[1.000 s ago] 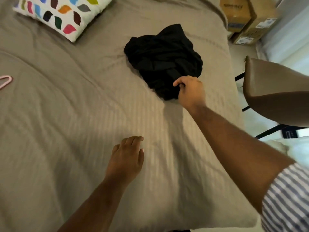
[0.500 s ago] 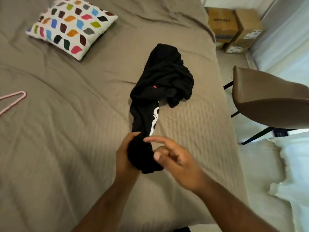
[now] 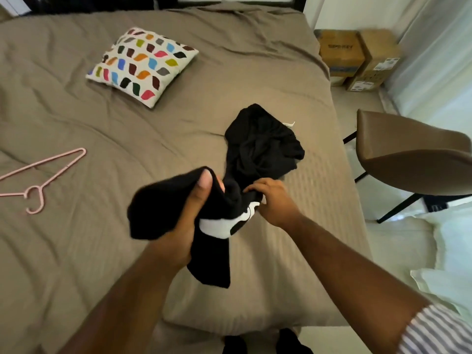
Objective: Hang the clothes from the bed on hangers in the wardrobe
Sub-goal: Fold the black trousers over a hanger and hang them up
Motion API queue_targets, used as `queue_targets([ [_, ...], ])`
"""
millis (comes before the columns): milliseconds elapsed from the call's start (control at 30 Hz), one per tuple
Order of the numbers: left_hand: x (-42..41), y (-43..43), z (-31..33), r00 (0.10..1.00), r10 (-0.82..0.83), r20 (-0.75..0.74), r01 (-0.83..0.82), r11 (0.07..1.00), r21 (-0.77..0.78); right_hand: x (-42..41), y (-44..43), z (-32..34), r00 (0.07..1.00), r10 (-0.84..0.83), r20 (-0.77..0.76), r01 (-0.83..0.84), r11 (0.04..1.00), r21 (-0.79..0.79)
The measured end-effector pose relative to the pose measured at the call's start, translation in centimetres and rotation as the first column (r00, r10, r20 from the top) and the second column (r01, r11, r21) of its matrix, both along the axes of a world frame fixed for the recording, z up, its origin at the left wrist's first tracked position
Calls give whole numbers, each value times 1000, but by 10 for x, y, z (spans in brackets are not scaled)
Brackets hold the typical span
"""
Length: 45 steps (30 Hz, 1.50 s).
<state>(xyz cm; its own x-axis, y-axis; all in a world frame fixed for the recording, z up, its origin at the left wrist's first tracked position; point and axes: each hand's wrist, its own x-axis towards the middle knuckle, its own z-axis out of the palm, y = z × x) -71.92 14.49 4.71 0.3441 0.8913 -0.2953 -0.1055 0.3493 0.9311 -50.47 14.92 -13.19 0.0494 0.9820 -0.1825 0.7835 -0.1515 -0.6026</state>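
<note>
Black garment [image 3: 260, 149] hides most of the gripping left hand [image 3: 178, 233].

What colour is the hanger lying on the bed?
Pink. The hanger lies on the brown bed; the head view shows it.

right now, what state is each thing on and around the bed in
black garment, bunched, near end lifted off the bed, far end on it
left hand, grips the garment's near end
right hand, pinches the garment beside it
pink hanger, flat on the bed, bare
patterned cushion, flat on the bed
chair, upright beside the bed
cardboard boxes, closed, on the floor
</note>
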Motion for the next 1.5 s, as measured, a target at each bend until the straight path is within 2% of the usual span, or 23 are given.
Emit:
queue_targets([
  [133, -21, 15, 45, 931, 163, 328, -158, 987, -41, 3, -4, 28, 989, -142, 47, 142, 990, 9],
  [233, -31, 23, 79, 893, 158, 422, -175, 985, 1, 7, -17, 50, 978, -210, -12, 210, 969, 127],
  [333, -39, 29, 111, 886, 161, 435, -214, 974, 75, 5, -28, 79, 898, -325, -296, 395, 893, 216],
  [400, -49, 38, 121, 903, 287, 321, -338, 934, 118, 2, -32, 103, 759, -445, -475, 565, 813, 142],
  [467, -69, 52, 111, 892, 427, -150, -384, 890, 247, 0, -34, 124, 621, -517, -589, 697, 708, 114],
  [533, -100, 65, 73, 606, 298, -738, -109, 949, 294, 1, -34, 141, 537, -557, -634, 773, 626, 105],
  [567, -115, 66, 48, 425, 110, -899, 87, 983, 161, -1, -36, 150, 546, -554, -628, 772, 624, 122],
  [633, -130, 54, 1, 92, -330, -939, 358, 891, -278, -9, -42, 162, 610, -476, -634, 694, 707, 137],
  [667, -130, 43, -18, -4, -491, -871, 408, 794, -450, -16, -47, 168, 638, -412, -651, 628, 767, 130],
  [700, -126, 31, -36, -10, -586, -810, 446, 722, -528, -26, -55, 172, 667, -340, -663, 549, 825, 130],
  [733, -116, 17, -48, 58, -629, -775, 479, 699, -531, -35, -63, 175, 708, -272, -652, 466, 874, 141],
  [767, -106, 5, -60, 248, -628, -738, 455, 748, -483, -45, -73, 176, 749, -201, -632, 370, 917, 147],
  [800, -94, -5, -71, 507, -572, -645, 354, 820, -450, -55, -84, 174, 784, -129, -608, 273, 950, 151],
  [833, -82, -14, -82, 728, -474, -496, 232, 850, -473, -66, -96, 173, 809, -64, -584, 180, 973, 143],
  [867, -71, -19, -89, 862, -388, -325, 170, 827, -536, -76, -108, 171, 824, -3, -567, 93, 987, 131],
  [900, -58, -22, -90, 920, -355, -167, 192, 778, -598, -85, -118, 169, 826, 40, -562, 23, 994, 104],
  [967, -35, -26, -95, 942, -336, 19, 256, 679, -688, -101, -137, 164, 807, 107, -581, -106, 994, 36],
  [1000, -24, -26, -102, 948, -318, 21, 237, 659, -714, -106, -145, 163, 797, 132, -589, -153, 988, 14],
  [1100, 4, -32, -135, 950, -252, -187, 70, 752, -655, -108, -159, 156, 776, 167, -609, -258, 964, -65],
  [1233, 16, -43, -147, 862, -198, -467, -38, 893, -448, -81, -160, 142, 831, 198, -520, -343, 918, -198],
  [1300, 8, -44, -145, 835, -194, -515, 8, 940, -342, -56, -153, 128, 877, 54, -477, -218, 930, -296],
  [1367, -7, -49, -141, 801, -257, -541, 185, 965, -184, -35, -140, 113, 895, -175, -411, 47, 952, -302],
  [1500, -25, -70, -116, 748, -282, -601, 475, 859, 189, -14, -92, 94, 800, -507, -319, 469, 862, -193],
])
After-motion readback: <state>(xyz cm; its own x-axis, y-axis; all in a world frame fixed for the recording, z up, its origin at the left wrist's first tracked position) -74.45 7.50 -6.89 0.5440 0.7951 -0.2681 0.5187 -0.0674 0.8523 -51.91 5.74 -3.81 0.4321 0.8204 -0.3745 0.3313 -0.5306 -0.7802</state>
